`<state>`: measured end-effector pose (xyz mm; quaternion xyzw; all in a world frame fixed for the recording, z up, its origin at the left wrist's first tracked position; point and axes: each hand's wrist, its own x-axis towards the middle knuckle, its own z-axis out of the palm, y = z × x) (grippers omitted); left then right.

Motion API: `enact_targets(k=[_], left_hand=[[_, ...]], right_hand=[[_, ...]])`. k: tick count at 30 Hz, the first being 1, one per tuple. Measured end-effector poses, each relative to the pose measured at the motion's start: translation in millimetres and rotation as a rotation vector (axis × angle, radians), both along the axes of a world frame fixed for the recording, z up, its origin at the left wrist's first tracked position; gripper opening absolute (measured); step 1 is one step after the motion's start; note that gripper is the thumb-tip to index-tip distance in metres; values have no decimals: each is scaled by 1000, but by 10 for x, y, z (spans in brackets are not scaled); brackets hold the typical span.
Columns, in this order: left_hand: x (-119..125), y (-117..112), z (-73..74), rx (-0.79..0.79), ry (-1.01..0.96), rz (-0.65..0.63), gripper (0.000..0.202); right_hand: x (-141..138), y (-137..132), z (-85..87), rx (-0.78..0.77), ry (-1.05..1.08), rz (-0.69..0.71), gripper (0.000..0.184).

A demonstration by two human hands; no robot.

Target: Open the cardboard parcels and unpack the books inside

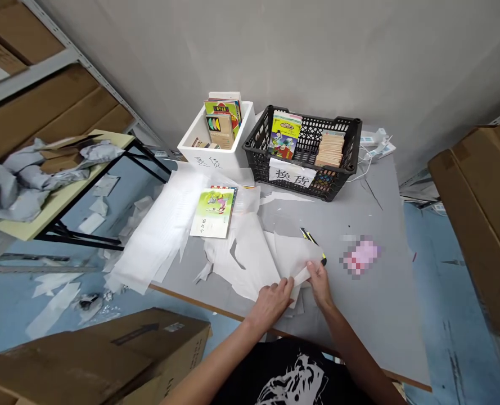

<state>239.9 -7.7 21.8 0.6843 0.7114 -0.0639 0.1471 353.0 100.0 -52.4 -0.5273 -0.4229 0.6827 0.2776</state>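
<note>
White tissue paper, seemingly pinched by the right hand, left hand fingers half-curled on it

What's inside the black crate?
The black plastic crate holds an upright illustrated book and a tan stack, unclear what. The paper label hides the front lower part.

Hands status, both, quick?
Left hand: closed, holding the white tissue paper.
Right hand: closed, pinching the same paper's folded edge.
</note>
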Motion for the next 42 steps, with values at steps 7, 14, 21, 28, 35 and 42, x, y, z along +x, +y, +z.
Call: enact_targets(k=[7, 14, 21, 28, 35, 42], left_hand=[[-112, -596, -618, -182, 70, 112, 34], [-293, -940, -1033, -170, 86, 274, 57], [-478, -1122, -1282, -207, -27, 299, 67], [-764, -1297, -1362, -244, -182, 261, 84], [-2221, -704, -993, 148, -167, 598, 44], [-3756, -98, -1100, 24, -193, 1144, 65]], right_hand=[[544, 89, -420, 38, -271, -183, 60], [875, -130, -922, -120, -368, -191, 58], [1042, -280, -1054, -143, -477, -4, 40], [1329, -202, -604, -49, -892, 452, 40], [-482, 114, 145, 390, -781, 520, 33], [-2803, 88, -377, 309, -507, 396, 30]])
